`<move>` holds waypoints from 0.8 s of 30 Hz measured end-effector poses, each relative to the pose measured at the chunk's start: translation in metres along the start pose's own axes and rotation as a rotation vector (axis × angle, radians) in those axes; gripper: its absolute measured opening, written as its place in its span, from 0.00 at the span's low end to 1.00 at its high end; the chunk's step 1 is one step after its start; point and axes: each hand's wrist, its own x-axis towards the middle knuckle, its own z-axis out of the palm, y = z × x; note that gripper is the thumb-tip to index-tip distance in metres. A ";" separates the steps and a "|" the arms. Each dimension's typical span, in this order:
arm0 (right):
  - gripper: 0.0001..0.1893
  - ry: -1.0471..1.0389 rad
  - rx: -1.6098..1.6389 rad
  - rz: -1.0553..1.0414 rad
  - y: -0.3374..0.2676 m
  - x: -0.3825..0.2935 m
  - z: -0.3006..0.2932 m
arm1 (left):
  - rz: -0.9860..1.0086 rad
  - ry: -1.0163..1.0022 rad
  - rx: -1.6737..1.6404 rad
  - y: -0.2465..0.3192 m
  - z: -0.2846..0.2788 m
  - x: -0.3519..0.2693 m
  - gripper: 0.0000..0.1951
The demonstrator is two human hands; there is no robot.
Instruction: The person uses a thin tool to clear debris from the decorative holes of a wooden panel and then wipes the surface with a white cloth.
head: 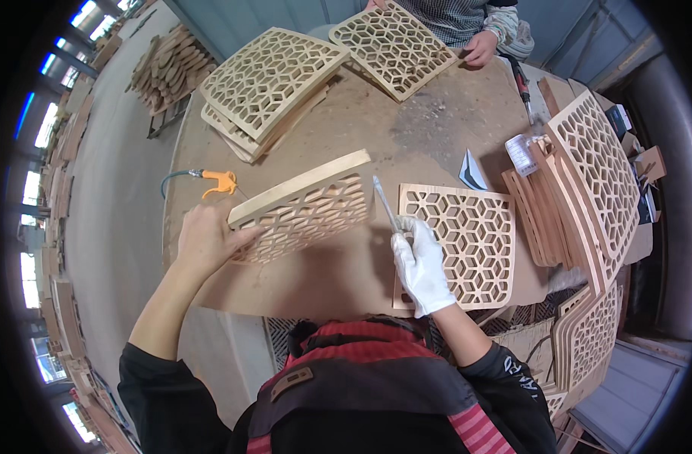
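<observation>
My bare left hand grips the left end of a wooden lattice panel, tilted up so that its plain edge faces me. In my right hand, which wears a white glove, is a slim grey rod-like tool pointing away from me; its exact kind I cannot tell. Beneath and beside that hand a second lattice panel lies flat near the table's front edge. An orange air blow gun with a teal hose rests just beyond my left hand. A folded piece of sandpaper or paper lies behind the flat panel.
Stacked lattice panels stand at the back left of the table. Across from me a co-worker's hand is beside another panel. Curved wooden parts and leaning panels crowd the right. A red-and-black tool lies at the back right.
</observation>
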 end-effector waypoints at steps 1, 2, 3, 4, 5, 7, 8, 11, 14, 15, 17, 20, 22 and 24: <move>0.14 0.005 -0.003 -0.005 -0.008 -0.005 -0.001 | 0.021 0.018 -0.022 0.002 0.001 -0.003 0.21; 0.14 0.014 0.039 0.001 -0.017 -0.010 -0.003 | -0.005 0.035 0.011 0.009 -0.002 -0.007 0.20; 0.15 0.027 0.045 -0.044 -0.024 -0.014 -0.005 | -0.002 0.041 0.010 0.011 -0.002 -0.009 0.20; 0.15 0.039 0.050 -0.089 -0.032 -0.018 -0.007 | -0.039 0.026 -0.018 0.011 -0.001 -0.009 0.19; 0.15 0.043 0.048 -0.093 -0.037 -0.020 -0.008 | -0.077 0.011 -0.046 0.012 -0.001 -0.010 0.18; 0.15 0.090 -0.055 -0.221 -0.044 -0.022 -0.011 | -0.036 0.058 0.008 0.014 -0.002 -0.014 0.18; 0.15 0.109 -0.105 -0.276 -0.043 -0.022 -0.011 | -0.037 0.063 0.021 0.013 0.001 -0.014 0.19; 0.16 0.174 -0.263 -0.354 -0.054 -0.018 -0.011 | -0.089 0.001 0.016 0.021 -0.007 -0.016 0.21; 0.18 0.224 -0.458 -0.391 -0.061 -0.011 -0.013 | -0.041 -0.052 0.107 0.026 -0.008 -0.015 0.23; 0.19 0.235 -0.504 -0.381 -0.069 -0.010 -0.012 | -0.040 -0.049 0.102 0.029 -0.007 -0.014 0.23; 0.20 0.196 -0.517 -0.322 -0.080 -0.007 -0.011 | 0.074 0.046 0.030 0.035 -0.006 -0.011 0.24; 0.20 0.164 -0.505 -0.348 -0.087 0.005 -0.004 | 0.138 0.040 -0.029 0.054 -0.005 0.005 0.25; 0.19 0.110 -0.494 -0.361 -0.088 0.013 0.002 | 0.169 0.025 -0.039 0.066 -0.007 0.014 0.24; 0.19 0.054 -0.501 -0.357 -0.082 0.016 0.005 | 0.175 0.032 -0.073 0.070 0.002 0.026 0.23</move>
